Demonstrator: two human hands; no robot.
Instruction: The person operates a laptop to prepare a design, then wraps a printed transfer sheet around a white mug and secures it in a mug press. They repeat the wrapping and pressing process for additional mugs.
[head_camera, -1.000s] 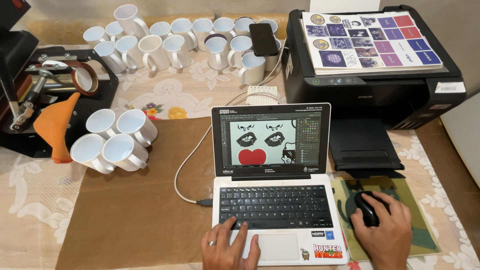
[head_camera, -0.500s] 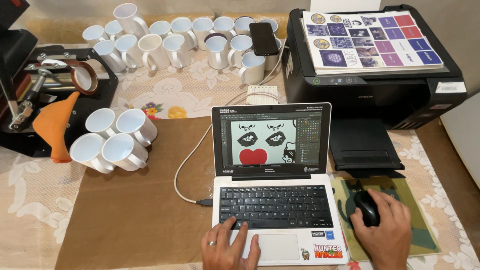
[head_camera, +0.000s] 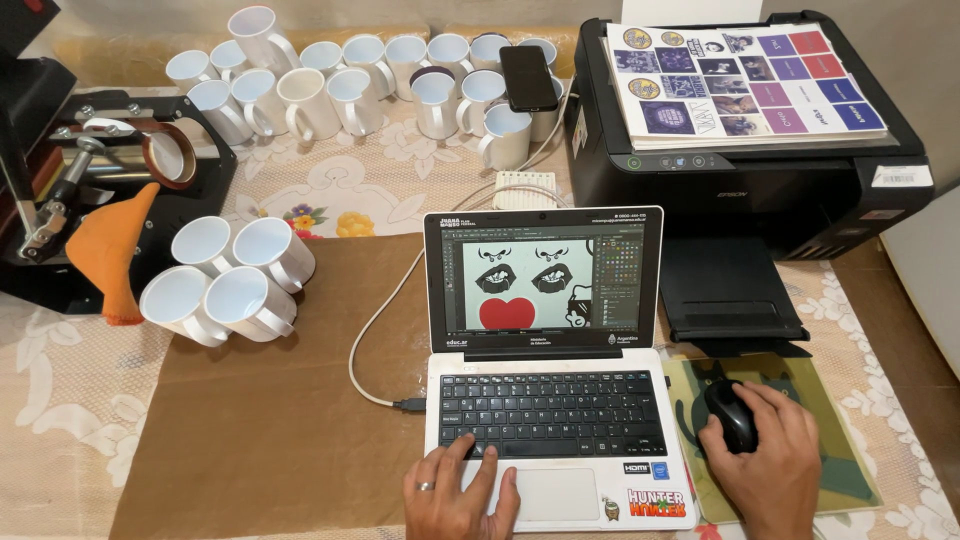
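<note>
A small white laptop (head_camera: 545, 400) stands open in front of me, its screen (head_camera: 535, 283) showing an image editor with red and black mouth drawings. My left hand (head_camera: 455, 495) rests on the lower left of the keyboard, fingers spread over the keys, a ring on one finger. My right hand (head_camera: 775, 465) lies curled over a black mouse (head_camera: 728, 412) on a green mouse pad (head_camera: 840, 440) to the laptop's right.
A black printer (head_camera: 740, 170) with a printed sticker sheet (head_camera: 740, 85) on top stands behind the mouse pad. Several white mugs (head_camera: 360, 85) crowd the back, one carrying a phone (head_camera: 528, 77). More mugs (head_camera: 225, 280) lie left, beside a mug press (head_camera: 90, 180). A cable (head_camera: 375, 320) runs from the laptop.
</note>
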